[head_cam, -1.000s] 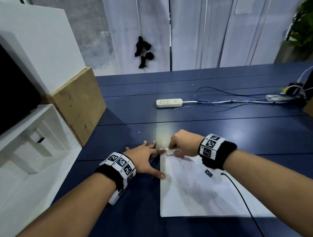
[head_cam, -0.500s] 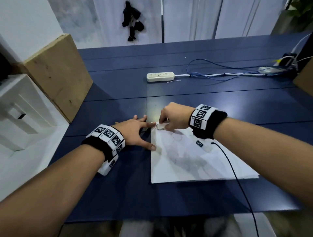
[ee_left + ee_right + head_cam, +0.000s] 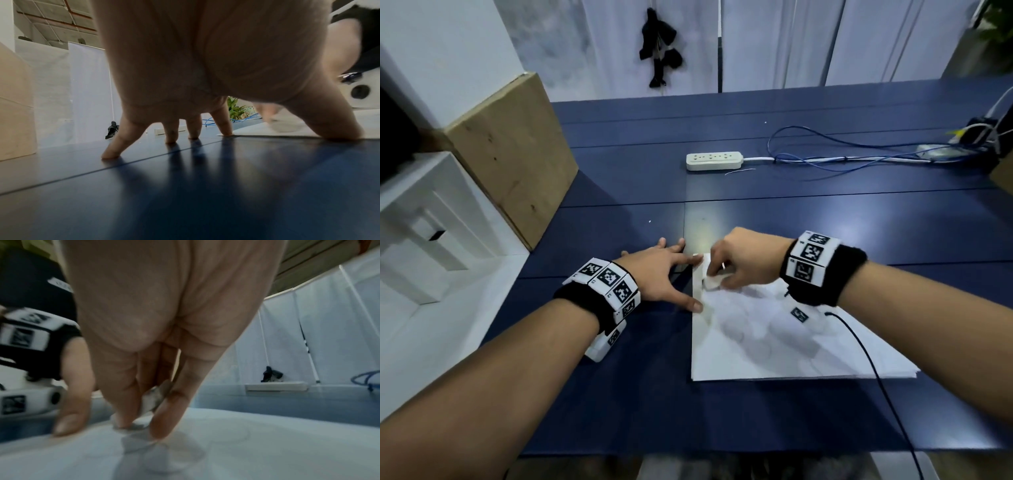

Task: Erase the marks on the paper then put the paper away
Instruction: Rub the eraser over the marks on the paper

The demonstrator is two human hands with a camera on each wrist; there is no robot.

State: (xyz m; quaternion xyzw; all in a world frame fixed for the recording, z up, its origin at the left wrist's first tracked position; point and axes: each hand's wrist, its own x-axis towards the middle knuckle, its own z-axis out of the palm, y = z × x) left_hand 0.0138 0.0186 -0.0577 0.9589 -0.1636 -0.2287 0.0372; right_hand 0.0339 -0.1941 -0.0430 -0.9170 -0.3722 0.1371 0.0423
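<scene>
A white sheet of paper with faint grey marks lies on the dark blue table. My right hand pinches a small white eraser and presses it on the paper's far left corner; the right wrist view shows the eraser between thumb and fingers, touching the paper. My left hand is spread flat beside the sheet, thumb and index fingertip resting on its left edge. In the left wrist view the straight fingers stand on the table and the paper.
A white power strip with white and blue cables lies further back. A wooden board leans at the left over a white moulded foam piece. A black cable runs from my right wristband over the paper.
My right hand with the eraser has slid slightly nearer along the paper's far left corner. The head view has shifted; my left hand stays planted.
</scene>
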